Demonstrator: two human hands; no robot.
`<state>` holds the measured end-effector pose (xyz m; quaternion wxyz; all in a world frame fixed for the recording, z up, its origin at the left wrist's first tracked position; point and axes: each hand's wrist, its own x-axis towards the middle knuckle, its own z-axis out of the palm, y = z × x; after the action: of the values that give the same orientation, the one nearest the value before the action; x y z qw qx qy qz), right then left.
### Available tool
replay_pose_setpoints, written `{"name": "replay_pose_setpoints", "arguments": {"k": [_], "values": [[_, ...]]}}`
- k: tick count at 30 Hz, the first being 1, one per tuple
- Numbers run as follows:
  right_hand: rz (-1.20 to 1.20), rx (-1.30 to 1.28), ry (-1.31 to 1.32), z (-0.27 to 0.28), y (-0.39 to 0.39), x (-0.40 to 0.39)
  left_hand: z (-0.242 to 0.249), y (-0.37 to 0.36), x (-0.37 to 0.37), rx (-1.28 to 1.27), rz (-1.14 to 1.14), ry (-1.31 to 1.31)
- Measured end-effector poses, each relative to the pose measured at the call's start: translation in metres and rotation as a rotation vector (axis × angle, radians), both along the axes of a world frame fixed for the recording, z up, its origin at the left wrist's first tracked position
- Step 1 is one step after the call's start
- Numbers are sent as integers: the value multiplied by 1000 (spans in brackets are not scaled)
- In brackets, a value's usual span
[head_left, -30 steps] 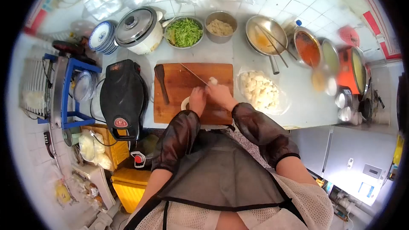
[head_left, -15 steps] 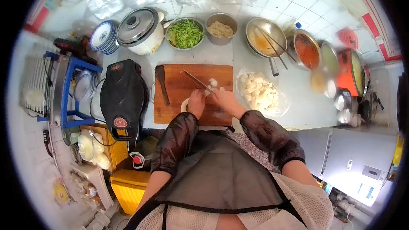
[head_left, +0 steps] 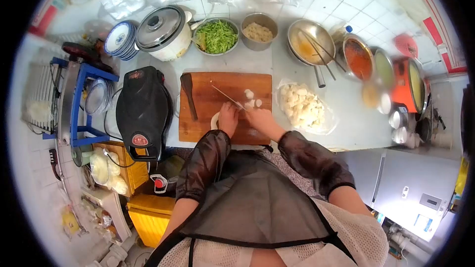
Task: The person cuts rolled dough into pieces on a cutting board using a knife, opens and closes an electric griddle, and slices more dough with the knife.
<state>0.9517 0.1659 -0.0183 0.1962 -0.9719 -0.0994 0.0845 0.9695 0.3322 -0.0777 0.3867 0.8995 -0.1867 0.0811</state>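
My right hand [head_left: 260,118] is closed around the handle of a knife [head_left: 225,93], whose thin blade points up and left over the wooden cutting board [head_left: 198,133]. Beside the blade, my left hand [head_left: 228,117] has its fingers curled over a white roll that looks like dough [head_left: 214,121]; most of the roll is hidden under the hand. Several cut white pieces [head_left: 250,94] lie on the board to the right of the blade. A dark wooden paddle [head_left: 188,96] rests along the board's left side.
Right of the board, white chunks [head_left: 302,106] are heaped on clear plastic. A black electric griddle [head_left: 143,104] stands at left. Along the back are a rice cooker [head_left: 166,32], shredded greens [head_left: 216,37], a metal pot [head_left: 258,42], and a pan with chopsticks [head_left: 307,42].
The knife blade has turned more edge-on to my view and shifted slightly. The cut pieces beside it have spread a little to the right. Both hands stay nearly in place.
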Motion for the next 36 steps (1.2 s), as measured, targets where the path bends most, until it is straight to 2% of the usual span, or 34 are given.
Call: {"name": "replay_pose_setpoints", "arguments": {"k": [3, 6, 8, 10, 11, 12, 14, 18, 20, 21, 24, 25, 27, 30, 32, 34, 36], "values": [[5, 10, -116, -25, 22, 25, -1, -1, -1, 4, 22, -27], [-1, 40, -115, -27, 18, 38, 2, 3, 4, -39, -5, -36], [100, 31, -162, 6, 3, 19, -13, 3, 4, -74, 4, -44], [-14, 45, 34, 14, -1, 1, -13, 4, -1, -65, 8, -30], [-22, -25, 105, 8, 5, 1, -12, 4, 0, -53, 4, -26], [-23, -24, 110, -2, 14, 4, -12, 4, -1, -52, 2, -22], [-16, 25, -263, -25, 27, 22, -14, 3, 2, -68, 22, -42], [20, 198, -263, -24, 27, 34, 2, 7, 5, -111, 2, -43], [-35, -1, -170, 22, 10, 9, 11, 6, 3, -30, 11, -68], [-10, 24, -39, 13, 0, 2, 7, 6, 1, -33, 16, -62], [-15, 14, 71, 5, 7, -4, -5, 9, 2, -13, 3, -35], [-19, 16, 75, -5, 16, 3, -8, 10, 4, 1, 23, -41], [-67, 128, -101, -28, 35, 25, -4, 10, 4, 16, 48, -49], [-14, 102, -160, -16, 27, 25, 16, 15, 4, -7, -11, -29], [-18, 131, -139, -3, 9, 12, 18, 15, 1, -36, -8, -6], [31, -24, 46, 21, -2, -9, 9, 15, -1, -18, 17, -17], [48, -25, 92, 9, 4, -8, 1, 16, 0, 3, 37, -35]]}}
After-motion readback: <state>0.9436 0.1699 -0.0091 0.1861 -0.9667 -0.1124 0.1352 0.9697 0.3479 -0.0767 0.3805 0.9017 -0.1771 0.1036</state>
